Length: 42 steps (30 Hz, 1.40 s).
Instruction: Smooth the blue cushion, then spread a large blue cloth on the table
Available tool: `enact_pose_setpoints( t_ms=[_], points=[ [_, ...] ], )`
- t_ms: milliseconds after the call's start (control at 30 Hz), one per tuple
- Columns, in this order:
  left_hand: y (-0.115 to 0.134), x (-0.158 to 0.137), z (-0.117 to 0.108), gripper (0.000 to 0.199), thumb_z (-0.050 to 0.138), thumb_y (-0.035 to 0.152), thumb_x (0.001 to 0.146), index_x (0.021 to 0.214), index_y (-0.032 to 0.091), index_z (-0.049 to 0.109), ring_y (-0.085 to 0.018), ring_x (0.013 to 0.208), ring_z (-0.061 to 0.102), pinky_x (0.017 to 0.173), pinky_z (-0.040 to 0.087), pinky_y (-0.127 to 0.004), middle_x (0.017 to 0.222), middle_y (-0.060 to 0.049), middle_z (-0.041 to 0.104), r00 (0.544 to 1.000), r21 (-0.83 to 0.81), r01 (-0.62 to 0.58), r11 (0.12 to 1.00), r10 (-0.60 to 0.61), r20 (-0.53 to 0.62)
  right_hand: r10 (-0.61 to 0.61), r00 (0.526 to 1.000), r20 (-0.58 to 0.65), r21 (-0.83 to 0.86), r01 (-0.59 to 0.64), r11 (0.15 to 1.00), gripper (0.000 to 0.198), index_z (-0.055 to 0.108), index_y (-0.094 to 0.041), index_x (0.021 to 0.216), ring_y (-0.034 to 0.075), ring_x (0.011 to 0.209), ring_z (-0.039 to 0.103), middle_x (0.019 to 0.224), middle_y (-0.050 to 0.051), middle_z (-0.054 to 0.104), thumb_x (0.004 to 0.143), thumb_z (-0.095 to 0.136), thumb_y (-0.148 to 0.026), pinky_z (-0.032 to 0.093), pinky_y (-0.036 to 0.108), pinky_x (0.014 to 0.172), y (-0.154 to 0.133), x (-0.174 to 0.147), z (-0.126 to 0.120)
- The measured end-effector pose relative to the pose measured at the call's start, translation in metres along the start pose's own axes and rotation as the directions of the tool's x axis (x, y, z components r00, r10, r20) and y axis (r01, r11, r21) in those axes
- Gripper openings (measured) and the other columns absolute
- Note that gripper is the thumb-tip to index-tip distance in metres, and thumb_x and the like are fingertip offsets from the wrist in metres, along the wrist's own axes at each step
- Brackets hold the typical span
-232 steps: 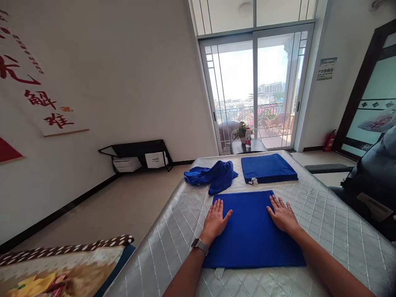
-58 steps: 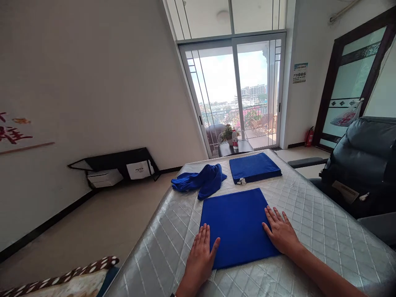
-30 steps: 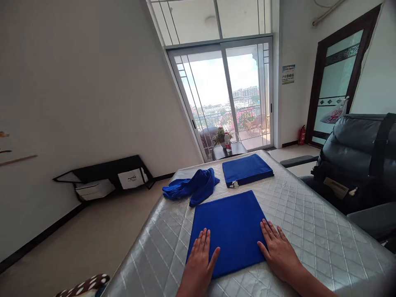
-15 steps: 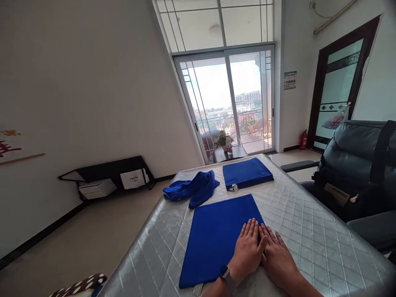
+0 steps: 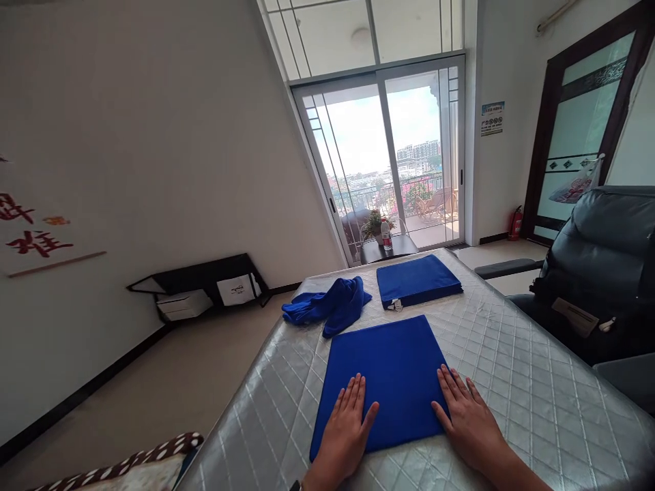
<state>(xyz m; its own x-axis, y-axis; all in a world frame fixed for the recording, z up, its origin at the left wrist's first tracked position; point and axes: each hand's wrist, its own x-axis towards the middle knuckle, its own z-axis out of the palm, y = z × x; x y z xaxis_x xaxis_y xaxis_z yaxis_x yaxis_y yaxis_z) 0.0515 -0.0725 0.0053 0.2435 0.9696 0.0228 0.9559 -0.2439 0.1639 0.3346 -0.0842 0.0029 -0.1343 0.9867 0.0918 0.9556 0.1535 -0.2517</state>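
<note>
The blue cloth (image 5: 391, 361) lies flat on the silver mattress (image 5: 512, 382). The left hand (image 5: 345, 433) and right hand (image 5: 471, 419) rest on it, each grip spread flat. Light, even pushes should smooth it.

A mattress (image 5: 522, 354) with a silvery quilted surface carries blue cloths. A crumpled cloth (image 5: 327, 305) lies near its far left corner. A neat stack of folded cloths (image 5: 419, 278) sits close to the far right corner, white tags (image 5: 395, 305) showing. A flat cloth (image 5: 394, 375) lies nearer, in from both side edges.
</note>
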Motion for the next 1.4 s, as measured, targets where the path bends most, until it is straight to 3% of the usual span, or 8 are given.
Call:
enact_pose_setpoints(
  t_ms=[100, 233, 800, 1167, 1300, 1400],
  points=[
    [-0.035, -0.024, -0.001, 0.075, 0.014, 0.060, 0.099, 0.154, 0.009, 0.010, -0.024, 0.148, 0.008, 0.122, 0.014, -0.047, 0.161, -0.011, 0.008, 0.990, -0.016, 0.139, 0.990, -0.139, 0.004, -0.022, 0.999, -0.033, -0.003, 0.022, 1.000, 0.066, 0.028, -0.016, 0.151, 0.024, 0.147, 0.017, 0.158, 0.004, 0.021, 0.097, 0.024, -0.055, 0.015, 0.048, 0.120, 0.002, 0.000, 0.005],
    [-0.050, -0.039, -0.001, 0.079, 0.014, 0.062, 0.097, 0.154, 0.008, 0.006, -0.024, 0.149, 0.006, 0.122, 0.012, -0.046, 0.161, -0.010, 0.003, 0.979, -0.037, 0.203, 0.978, -0.203, 0.004, -0.047, 0.998, -0.050, -0.031, 0.046, 0.998, 0.066, 0.026, -0.016, 0.152, 0.023, 0.147, 0.016, 0.159, 0.003, 0.020, 0.098, 0.023, -0.054, 0.015, 0.048, 0.120, 0.005, 0.001, 0.009],
    [-0.050, -0.041, -0.006, 0.081, 0.021, 0.064, 0.096, 0.153, 0.006, 0.015, -0.026, 0.148, 0.011, 0.120, 0.017, -0.046, 0.160, -0.012, 0.008, 0.983, -0.050, 0.178, 0.983, -0.179, -0.030, -0.064, 0.997, -0.052, -0.114, 0.058, 0.992, 0.068, 0.029, -0.022, 0.150, 0.025, 0.146, 0.018, 0.158, 0.002, 0.022, 0.096, 0.025, -0.062, 0.019, 0.051, 0.119, 0.005, -0.009, 0.006],
    [-0.049, -0.041, -0.007, 0.081, 0.021, 0.064, 0.096, 0.153, 0.006, 0.013, -0.027, 0.148, 0.012, 0.120, 0.017, -0.049, 0.160, -0.013, 0.009, 0.983, -0.064, 0.180, 0.982, -0.182, -0.029, -0.032, 0.999, -0.017, -0.035, 0.031, 0.999, 0.069, 0.024, -0.023, 0.151, 0.023, 0.146, 0.017, 0.158, 0.000, 0.020, 0.096, 0.024, -0.064, 0.019, 0.051, 0.119, 0.003, -0.027, 0.007],
    [-0.048, -0.041, -0.005, 0.077, 0.024, 0.061, 0.097, 0.153, 0.008, 0.017, -0.027, 0.147, 0.016, 0.120, 0.019, -0.049, 0.160, -0.014, 0.014, 0.979, -0.043, 0.163, 0.986, -0.167, -0.116, -0.040, 0.998, -0.040, -0.012, 0.040, 0.999, 0.069, 0.027, -0.023, 0.150, 0.024, 0.146, 0.019, 0.157, 0.001, 0.022, 0.095, 0.024, -0.065, 0.020, 0.051, 0.119, 0.006, -0.027, 0.009],
    [-0.029, -0.036, -0.002, 0.071, 0.027, 0.057, 0.099, 0.154, 0.012, 0.017, -0.027, 0.146, 0.019, 0.118, 0.025, -0.049, 0.160, -0.013, 0.018, 0.978, -0.012, 0.087, 0.996, -0.087, -0.188, -0.043, 0.996, -0.072, 0.001, 0.044, 0.999, 0.068, 0.029, -0.024, 0.149, 0.025, 0.145, 0.021, 0.157, 0.002, 0.024, 0.095, 0.025, -0.065, 0.022, 0.052, 0.118, 0.007, -0.027, 0.012]
  ],
)
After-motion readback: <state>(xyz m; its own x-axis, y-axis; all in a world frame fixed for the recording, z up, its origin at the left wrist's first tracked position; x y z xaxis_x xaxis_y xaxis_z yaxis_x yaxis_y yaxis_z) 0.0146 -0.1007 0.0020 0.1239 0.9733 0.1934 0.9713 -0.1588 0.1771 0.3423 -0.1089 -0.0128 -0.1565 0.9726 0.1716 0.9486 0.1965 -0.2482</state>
